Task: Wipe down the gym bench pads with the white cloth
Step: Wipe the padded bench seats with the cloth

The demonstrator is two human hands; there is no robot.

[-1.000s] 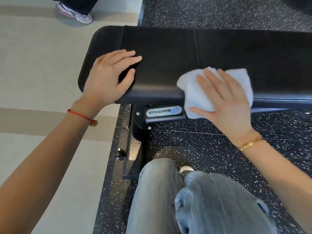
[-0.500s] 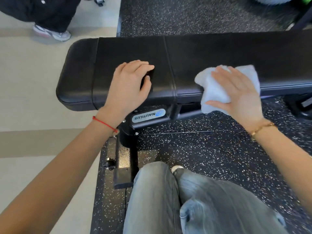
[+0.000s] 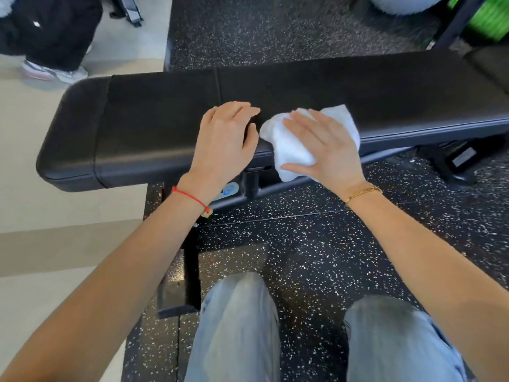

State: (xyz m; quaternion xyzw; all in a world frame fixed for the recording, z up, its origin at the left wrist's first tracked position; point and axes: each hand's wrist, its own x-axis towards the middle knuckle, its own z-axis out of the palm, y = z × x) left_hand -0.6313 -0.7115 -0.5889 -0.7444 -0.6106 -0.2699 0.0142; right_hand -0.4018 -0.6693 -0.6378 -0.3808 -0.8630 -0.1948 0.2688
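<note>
A long black gym bench pad runs left to right across the view, with a seam near its middle. My right hand lies flat on the white cloth, pressing it over the pad's near edge; the cloth drapes down the pad's front side. My left hand rests palm down on the pad just left of the cloth, fingers slightly spread, holding nothing. The two hands almost touch.
The bench's black metal frame and foot stand on speckled black rubber floor in front of my jeans-clad knees. Beige floor lies to the left. Another person's legs and shoes stand at the top left. Green equipment shows top right.
My left hand has slid right along the pad towards the cloth. My right hand with the cloth now sits closer to the pad's seam, and the view has shifted right along the bench.
</note>
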